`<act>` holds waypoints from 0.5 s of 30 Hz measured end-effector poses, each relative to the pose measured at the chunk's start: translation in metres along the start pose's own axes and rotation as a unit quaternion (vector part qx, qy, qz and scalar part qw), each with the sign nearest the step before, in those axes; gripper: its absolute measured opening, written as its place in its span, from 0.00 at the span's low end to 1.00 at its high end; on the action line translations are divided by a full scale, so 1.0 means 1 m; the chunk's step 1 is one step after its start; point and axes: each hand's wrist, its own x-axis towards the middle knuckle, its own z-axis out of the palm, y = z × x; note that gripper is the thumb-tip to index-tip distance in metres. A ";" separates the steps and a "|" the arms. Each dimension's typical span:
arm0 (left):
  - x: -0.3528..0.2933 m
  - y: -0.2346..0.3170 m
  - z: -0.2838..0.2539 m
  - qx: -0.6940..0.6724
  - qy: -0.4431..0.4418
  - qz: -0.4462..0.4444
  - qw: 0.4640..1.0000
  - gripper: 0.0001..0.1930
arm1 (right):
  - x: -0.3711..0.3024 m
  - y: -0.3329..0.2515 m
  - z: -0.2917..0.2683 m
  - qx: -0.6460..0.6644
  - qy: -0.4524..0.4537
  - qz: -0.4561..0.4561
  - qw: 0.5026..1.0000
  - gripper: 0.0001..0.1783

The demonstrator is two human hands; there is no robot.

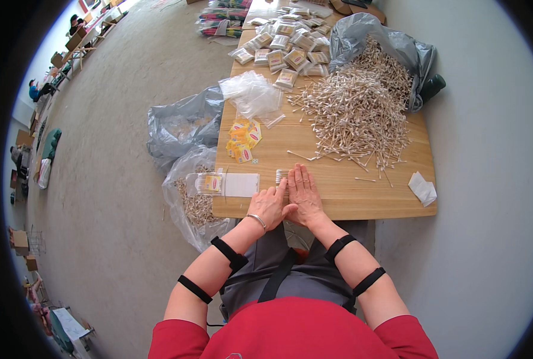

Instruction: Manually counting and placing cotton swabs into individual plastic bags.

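Observation:
At the table's near edge, my left hand (pixel 268 208) and my right hand (pixel 305 194) lie close together with thumbs nearly meeting. A small row of cotton swabs (pixel 282 175) lies side by side on the wood by their fingertips, partly hidden. My right hand rests flat against the row's right side, fingers straight. My left fingers reach onto the swabs' near part, not wrapped round anything. Left of them are a white rectangular card (pixel 242 185) and a clear bag of cotton swabs with a yellow label (pixel 212 183), overhanging the table's left edge.
A big heap of loose cotton swabs (pixel 362 110) spills from a grey plastic bag (pixel 362 30). Behind are several filled packets (pixel 287 57). Empty clear bags (pixel 254 93) and yellow cards (pixel 242 139) lie left. A crumpled tissue (pixel 422 189) sits right. Plastic bags (pixel 186 125) hang at left.

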 end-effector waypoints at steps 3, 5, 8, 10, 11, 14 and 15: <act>-0.003 0.000 0.000 0.012 0.013 0.015 1.000 0.40 | 0.000 0.001 0.002 -0.002 0.009 -0.002 1.000 0.57; -0.006 0.001 -0.002 0.025 0.013 0.027 0.999 0.38 | 0.000 0.000 0.001 0.020 0.006 0.000 1.000 0.56; -0.005 -0.001 0.001 0.028 0.027 0.024 0.999 0.38 | 0.000 -0.001 0.000 0.017 0.000 0.002 1.000 0.56; 0.001 0.001 -0.004 0.011 0.011 0.008 1.000 0.39 | 0.000 -0.001 0.002 -0.008 -0.004 0.005 1.000 0.56; 0.004 0.002 -0.006 -0.007 -0.004 -0.009 1.000 0.39 | 0.001 -0.001 0.003 0.016 0.007 0.007 1.000 0.55; 0.009 -0.001 -0.005 -0.004 -0.014 -0.009 1.000 0.38 | 0.001 -0.001 0.008 0.029 0.027 0.008 0.999 0.53; 0.009 -0.002 -0.004 -0.004 -0.014 -0.009 1.000 0.38 | 0.001 -0.001 0.008 0.019 0.035 0.008 0.999 0.52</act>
